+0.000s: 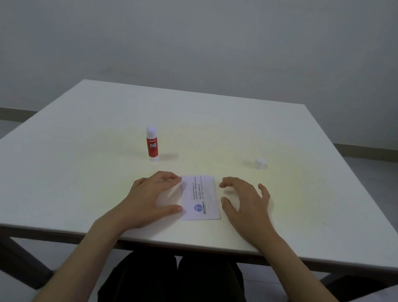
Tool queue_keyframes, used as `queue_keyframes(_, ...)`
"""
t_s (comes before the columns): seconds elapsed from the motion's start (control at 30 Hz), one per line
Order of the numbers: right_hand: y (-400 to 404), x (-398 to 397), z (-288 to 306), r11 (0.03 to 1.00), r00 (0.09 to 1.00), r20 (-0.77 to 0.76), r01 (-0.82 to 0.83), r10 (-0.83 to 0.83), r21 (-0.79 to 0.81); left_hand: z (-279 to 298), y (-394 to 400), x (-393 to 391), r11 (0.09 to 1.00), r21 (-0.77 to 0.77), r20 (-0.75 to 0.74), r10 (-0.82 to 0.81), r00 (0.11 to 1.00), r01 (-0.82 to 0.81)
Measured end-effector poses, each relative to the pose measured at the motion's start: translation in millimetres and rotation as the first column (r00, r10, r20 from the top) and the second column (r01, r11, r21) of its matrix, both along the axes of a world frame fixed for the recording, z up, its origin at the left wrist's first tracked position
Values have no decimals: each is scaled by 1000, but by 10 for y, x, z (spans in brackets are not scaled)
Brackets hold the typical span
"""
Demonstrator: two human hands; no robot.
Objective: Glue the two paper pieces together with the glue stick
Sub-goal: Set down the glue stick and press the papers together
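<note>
The paper [201, 197], a white printed piece with a blue round logo, lies flat on the white table [89, 175] near the front edge, between the two hands, and I cannot tell if a second piece is under it. The left hand [154, 197] is open and empty, with its fingertips and thumb touching the paper's left edge, while the right hand [245, 203] hovers just beside the right edge, open with spread fingers, holding nothing. The paper's long axis runs away from the person, slightly turned, and behind it the glue stick [152, 143] stands upright, uncapped, with its white cap [260, 163] well apart on the right.
</note>
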State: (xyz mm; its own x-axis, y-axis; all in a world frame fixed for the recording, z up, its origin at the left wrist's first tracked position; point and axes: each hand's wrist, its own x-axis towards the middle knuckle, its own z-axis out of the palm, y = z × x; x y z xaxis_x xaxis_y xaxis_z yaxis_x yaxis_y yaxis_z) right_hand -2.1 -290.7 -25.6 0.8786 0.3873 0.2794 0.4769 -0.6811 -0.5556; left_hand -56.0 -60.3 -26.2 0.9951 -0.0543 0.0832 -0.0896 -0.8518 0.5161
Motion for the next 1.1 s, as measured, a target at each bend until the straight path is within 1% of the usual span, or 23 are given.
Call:
queue_keyframes(0.1, 26, 5, 9, 982, 994, 40, -91, 99, -167, 0, 15, 36, 999, 38, -17, -28, 999, 29)
queue_keyframes(0.2, 86, 23, 10, 926, 977, 52, -178, 206, -334, -22, 1, 89, 989, 111, -102, -84, 991, 95)
queue_keyframes(0.27, 114, 25, 4, 883, 965, 67, -202, 253, -423, -62, -11, 111, 983, 144, -143, -95, 985, 116)
queue_keyframes(0.37, 118, -19, -19, 829, 946, 85, -227, 312, -511, -120, -1, 123, 978, 172, -154, -90, 984, 116)
queue_keyframes(0.5, 148, -138, -69, 775, 907, 58, -322, 418, -544, -89, 13, 155, 968, 210, -160, -104, 982, 137)
queue_keyframes(0.57, 138, -89, -76, 753, 900, 39, -339, 434, -565, -54, 11, 171, 965, 212, -171, -116, 978, 152)
queue_keyframes(0.63, 123, 57, -44, 762, 922, 9, -315, 388, -566, -32, 12, 182, 963, 213, -184, -125, 975, 163)
queue_keyframes(0.7, 126, 195, 20, 782, 952, -41, -274, 304, -560, -17, 13, 188, 960, 223, -193, -127, 973, 170)
queue_keyframes(0.77, 168, 214, 56, 786, 964, -46, -240, 261, -570, -13, 19, 191, 960, 224, -190, -126, 974, 168)
queue_keyframes(0.8, 195, 159, 48, 778, 958, -35, -252, 284, -575, -12, 20, 191, 962, 215, -188, -128, 974, 168)
queue_keyframes(0.83, 214, 73, 15, 763, 939, -27, -296, 343, -574, -12, 19, 188, 965, 200, -186, -132, 974, 169)
queue_keyframes(0.9, 213, -112, -61, 710, 876, -38, -414, 480, -570, -17, 22, 179, 971, 165, -183, -144, 972, 175)
queue_keyframes(0.93, 186, -141, -75, 690, 860, -43, -437, 509, -577, -18, 23, 175, 972, 153, -183, -148, 972, 177)
queue_keyframes(0.97, 155, -101, -59, 693, 865, -43, -428, 499, -580, -19, 22, 173, 973, 149, -185, -147, 972, 176)
queue_keyframes(1.07, 109, 166, 73, 746, 943, -87, -309, 322, -590, -19, 19, 179, 969, 176, -197, -138, 971, 174)
queue_keyframes(1.1, 122, 207, 108, 752, 955, -89, -280, 284, -597, -23, 15, 180, 968, 179, -200, -136, 970, 173)
